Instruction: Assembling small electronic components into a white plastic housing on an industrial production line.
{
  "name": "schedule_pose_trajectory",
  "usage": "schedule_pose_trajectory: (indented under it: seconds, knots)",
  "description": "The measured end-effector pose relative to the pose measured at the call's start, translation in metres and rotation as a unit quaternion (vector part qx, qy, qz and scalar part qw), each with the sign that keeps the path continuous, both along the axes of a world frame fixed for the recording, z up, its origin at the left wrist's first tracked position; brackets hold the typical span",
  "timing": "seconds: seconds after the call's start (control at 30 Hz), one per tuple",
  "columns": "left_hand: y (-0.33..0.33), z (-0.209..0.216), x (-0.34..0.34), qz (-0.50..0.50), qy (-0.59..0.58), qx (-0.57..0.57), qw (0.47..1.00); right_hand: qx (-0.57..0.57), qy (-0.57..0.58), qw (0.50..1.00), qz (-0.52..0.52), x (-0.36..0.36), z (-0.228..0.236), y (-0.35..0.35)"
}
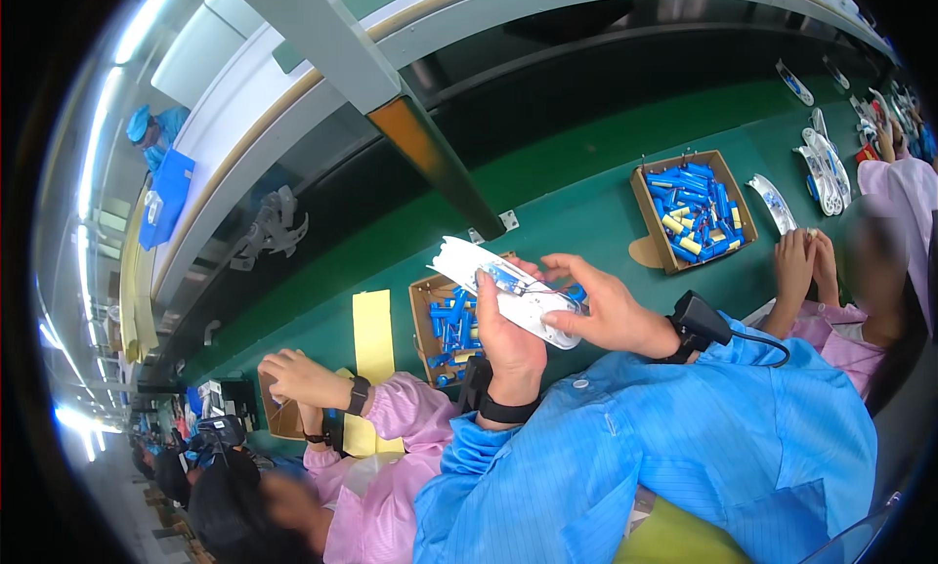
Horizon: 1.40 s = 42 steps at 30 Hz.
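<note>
My left hand (pixel 510 347) is closed around a long white plastic housing (pixel 535 315), tilted above the bench. Inside the housing sits a small blue circuit board (pixel 503 278), and thin red and dark wires run from it toward my right hand (pixel 616 315). Between the thumb and forefinger of that hand shows part of a blue cylindrical battery (pixel 576 293). The right thumb rests at the housing's edge. Just beyond my left hand stands a cardboard box (pixel 422 315) of blue batteries, partly hidden by the hand and housing.
A second cardboard box (pixel 668 260) of blue and yellow batteries stands to the right on the green bench (pixel 576 212). A yellow sheet (pixel 372 334) lies left. Co-workers in pink sit on both sides. A metal post (pixel 440 164) rises beyond my hands.
</note>
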<state>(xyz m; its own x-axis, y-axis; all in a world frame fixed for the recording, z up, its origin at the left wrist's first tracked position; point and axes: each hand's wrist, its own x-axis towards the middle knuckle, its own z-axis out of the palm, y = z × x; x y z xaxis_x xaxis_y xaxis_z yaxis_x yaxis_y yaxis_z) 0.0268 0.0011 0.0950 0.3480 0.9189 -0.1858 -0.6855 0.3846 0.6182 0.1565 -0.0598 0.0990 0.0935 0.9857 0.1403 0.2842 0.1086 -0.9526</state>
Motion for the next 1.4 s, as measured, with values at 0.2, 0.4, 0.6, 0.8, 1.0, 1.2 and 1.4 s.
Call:
schedule_pose_trajectory:
  seconds: [0.2,0.4,0.6,0.8,1.0,1.2,1.4]
  knots:
    - [0.022,-0.003,0.010,-0.016,-0.005,-0.057,0.998,-0.063,0.072,0.995,0.026,0.011,-0.017,0.015]
    - [0.022,-0.041,0.003,-0.115,0.172,-0.055,0.977,-0.204,0.297,0.933,0.005,0.089,-0.047,0.071]
    - [0.018,-0.038,0.007,-0.269,0.122,-0.057,0.954,-0.114,-0.022,0.972,-0.203,0.142,-0.111,0.188]
    - [0.025,-0.043,-0.004,-0.216,0.154,-0.093,0.960,-0.034,-0.132,0.946,-0.295,0.135,-0.206,0.277]
    - [0.026,-0.052,-0.001,-0.220,0.145,-0.115,0.958,-0.122,-0.312,0.882,-0.331,0.124,-0.179,0.263]
    - [0.019,-0.037,0.014,-0.246,0.131,-0.107,0.954,0.040,-0.206,0.951,-0.228,0.094,-0.121,0.163]
    - [0.002,-0.030,0.006,-0.248,0.120,-0.110,0.955,-0.016,-0.158,0.953,-0.258,0.118,-0.073,0.037]
